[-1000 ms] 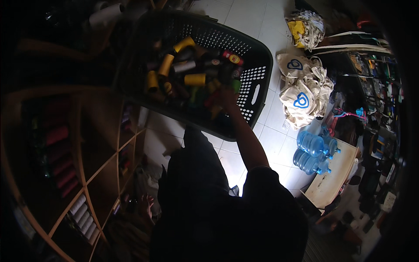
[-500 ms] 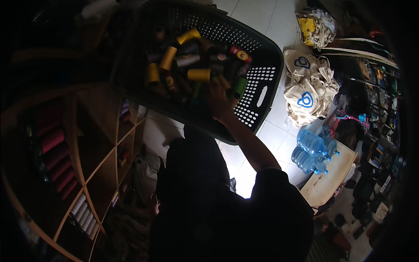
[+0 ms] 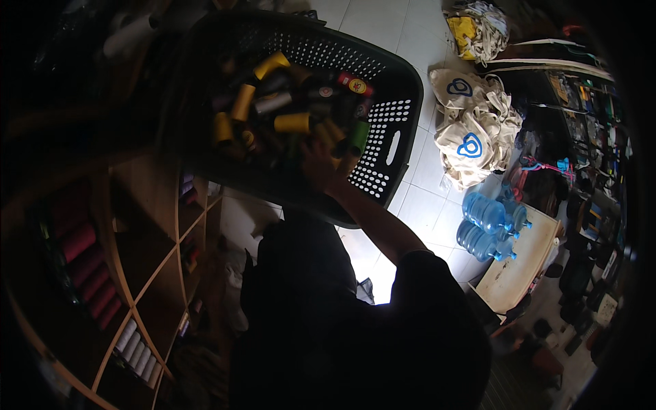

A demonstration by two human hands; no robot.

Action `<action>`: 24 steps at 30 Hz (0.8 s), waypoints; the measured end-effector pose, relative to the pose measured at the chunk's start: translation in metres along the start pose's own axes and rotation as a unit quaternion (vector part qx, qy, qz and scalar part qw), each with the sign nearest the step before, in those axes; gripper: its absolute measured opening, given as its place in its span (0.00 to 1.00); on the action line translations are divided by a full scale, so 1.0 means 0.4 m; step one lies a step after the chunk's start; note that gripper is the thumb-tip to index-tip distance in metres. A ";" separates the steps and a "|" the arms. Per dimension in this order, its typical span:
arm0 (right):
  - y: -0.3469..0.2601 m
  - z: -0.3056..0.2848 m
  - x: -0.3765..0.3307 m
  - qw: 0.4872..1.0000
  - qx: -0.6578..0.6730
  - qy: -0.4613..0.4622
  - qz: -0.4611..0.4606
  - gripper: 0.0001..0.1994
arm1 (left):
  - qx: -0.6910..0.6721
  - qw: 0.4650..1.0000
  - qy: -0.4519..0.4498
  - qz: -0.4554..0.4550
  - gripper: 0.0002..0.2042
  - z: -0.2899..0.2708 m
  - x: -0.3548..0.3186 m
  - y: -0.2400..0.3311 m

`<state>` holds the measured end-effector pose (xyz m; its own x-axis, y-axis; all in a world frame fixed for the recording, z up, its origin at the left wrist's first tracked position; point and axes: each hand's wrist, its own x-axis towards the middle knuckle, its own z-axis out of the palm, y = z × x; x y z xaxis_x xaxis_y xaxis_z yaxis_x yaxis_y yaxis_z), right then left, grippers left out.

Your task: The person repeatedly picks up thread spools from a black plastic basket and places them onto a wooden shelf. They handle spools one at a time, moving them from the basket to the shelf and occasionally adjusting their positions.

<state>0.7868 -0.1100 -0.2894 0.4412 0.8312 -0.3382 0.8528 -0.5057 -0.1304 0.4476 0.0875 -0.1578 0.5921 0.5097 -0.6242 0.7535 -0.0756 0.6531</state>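
A dark perforated plastic basket (image 3: 406,140) holds several thread spools in mixed colours. My right hand (image 3: 319,164) reaches into it over the near side, low among the spools. Its fingers are in deep shadow, and whether they grip one is hidden. Closest to them are a yellow spool (image 3: 292,123) and a green spool (image 3: 359,137). Farther off lie a red spool (image 3: 357,84), a pale grey spool (image 3: 273,102) and an orange-yellow spool (image 3: 243,102). My left hand does not show.
On the left a wooden shelf (image 3: 134,301) holds dark red spools (image 3: 85,249) and white spools (image 3: 137,352). Right of the basket, cream cloth bags (image 3: 471,130) lie piled on the tiled floor. Blue water jugs (image 3: 486,212) stand beside a pale table (image 3: 509,277).
The basket and the whole scene have shifted slightly left in view. My right hand has stayed in the basket, moving a little left and down in the picture.
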 end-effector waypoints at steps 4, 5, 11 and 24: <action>-0.025 -0.165 -0.024 0.977 0.175 -0.005 0.118 0.23 | -0.038 0.998 -0.004 0.055 0.15 0.020 0.052 0.177; -0.048 -0.186 -0.035 0.961 0.240 0.067 0.117 0.26 | -0.077 0.994 -0.005 0.075 0.16 0.036 0.056 0.214; -0.224 -0.328 -0.104 0.770 0.622 0.143 0.007 0.29 | -0.259 0.956 -0.036 0.137 0.26 0.130 0.105 0.369; 0.085 -0.100 -0.164 0.946 0.129 -0.198 0.220 0.23 | -0.223 0.965 0.142 0.008 0.23 0.034 0.071 0.244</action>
<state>0.7981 -0.1725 -0.2345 0.5549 0.4016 -0.7286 0.4915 -0.8648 -0.1024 0.5418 0.0829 -0.1176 0.4529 0.7300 -0.5119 0.5104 0.2585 0.8202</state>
